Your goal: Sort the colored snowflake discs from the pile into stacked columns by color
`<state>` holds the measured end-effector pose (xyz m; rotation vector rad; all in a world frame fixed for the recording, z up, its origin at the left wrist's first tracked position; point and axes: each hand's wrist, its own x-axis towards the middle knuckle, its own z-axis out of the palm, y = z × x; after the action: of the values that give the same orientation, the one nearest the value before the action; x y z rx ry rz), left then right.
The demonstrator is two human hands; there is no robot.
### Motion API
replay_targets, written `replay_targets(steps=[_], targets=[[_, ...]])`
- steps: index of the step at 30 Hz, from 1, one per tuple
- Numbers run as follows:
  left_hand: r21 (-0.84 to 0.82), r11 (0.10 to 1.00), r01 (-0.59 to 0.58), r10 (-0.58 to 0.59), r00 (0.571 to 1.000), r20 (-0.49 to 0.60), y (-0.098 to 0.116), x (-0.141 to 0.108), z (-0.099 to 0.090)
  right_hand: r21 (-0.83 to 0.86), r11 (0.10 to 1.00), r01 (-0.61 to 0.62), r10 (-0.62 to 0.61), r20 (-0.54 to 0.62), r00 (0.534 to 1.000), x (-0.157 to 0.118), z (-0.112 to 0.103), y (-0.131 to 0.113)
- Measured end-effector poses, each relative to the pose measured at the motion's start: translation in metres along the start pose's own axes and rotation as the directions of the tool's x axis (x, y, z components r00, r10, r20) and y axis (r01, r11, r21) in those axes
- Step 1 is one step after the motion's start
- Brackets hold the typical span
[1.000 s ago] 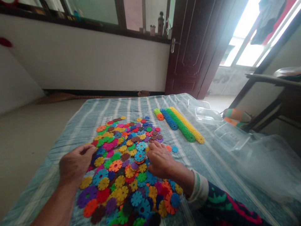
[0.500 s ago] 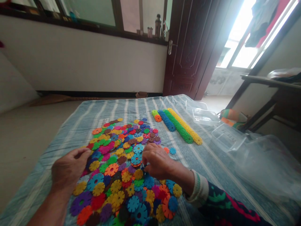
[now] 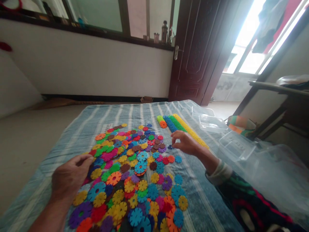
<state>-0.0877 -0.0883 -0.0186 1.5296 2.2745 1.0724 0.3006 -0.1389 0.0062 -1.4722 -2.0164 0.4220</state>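
A heap of colourful notched plastic discs (image 3: pixel 114 177) is spread over the striped cloth. My left hand (image 3: pixel 71 175) is at the heap's left edge, thumb and fingers pressed together; whatever they may pinch is hidden. Beyond the heap's right side, my right hand (image 3: pixel 184 142) hovers low over the cloth with thumb and forefinger apart. A dark blue disc (image 3: pixel 170 147) lies right by its thumb tip. Behind that hand are rows of stacked discs: a yellow row (image 3: pixel 188 127), a green row (image 3: pixel 178 123), a blue row (image 3: pixel 170 123) and a short lime-and-orange one (image 3: pixel 160 119).
Clear plastic boxes (image 3: pixel 236 145) stand along the right side of the cloth (image 3: pixel 60 141), with a large translucent one (image 3: pixel 277 174) nearer me. A dark wooden door (image 3: pixel 190 54) is behind. At right stands a table (image 3: pixel 277 87); a broom (image 3: pixel 55 102) lies on the floor.
My right hand has moved from the middle of the heap to the right and away from me, and its fingers have parted. A dark blue disc now shows by its thumb. My left hand has barely moved.
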Motion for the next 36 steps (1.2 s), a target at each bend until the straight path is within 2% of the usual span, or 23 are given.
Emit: replay_targets(steps=[2,5,9,14,21,28,36], targets=[[0.010,1.000,0.002,-0.002,1.000,0.012,0.001,-0.001,0.000,-0.081,0.996,-0.044,0.040,-0.046,0.998,0.009,-0.010,0.024],[0.019,1.000,-0.005,0.005,1.000,0.017,0.001,-0.001,0.000,-0.188,0.980,-0.071,0.066,-0.033,0.997,0.020,-0.018,0.053],[0.039,0.999,0.014,-0.015,0.999,0.029,-0.001,-0.001,0.001,-0.238,0.970,-0.048,0.049,-0.003,0.999,0.030,-0.019,0.070],[0.064,0.998,0.004,-0.007,0.999,0.049,-0.005,0.001,0.003,-0.319,0.947,-0.038,0.062,0.067,0.996,0.041,-0.020,0.073],[0.097,0.995,-0.014,0.008,0.998,0.057,-0.005,0.000,0.003,-0.386,0.919,-0.076,0.106,0.057,0.993,0.049,-0.023,0.080],[0.064,0.997,-0.035,0.033,0.999,0.030,-0.010,0.001,0.008,-0.454,0.889,-0.055,0.105,0.085,0.991,0.037,-0.019,0.080],[0.010,0.993,-0.114,0.114,0.993,-0.004,-0.020,0.000,0.015,-0.505,0.861,-0.053,0.099,0.065,0.993,0.024,-0.019,0.061]])
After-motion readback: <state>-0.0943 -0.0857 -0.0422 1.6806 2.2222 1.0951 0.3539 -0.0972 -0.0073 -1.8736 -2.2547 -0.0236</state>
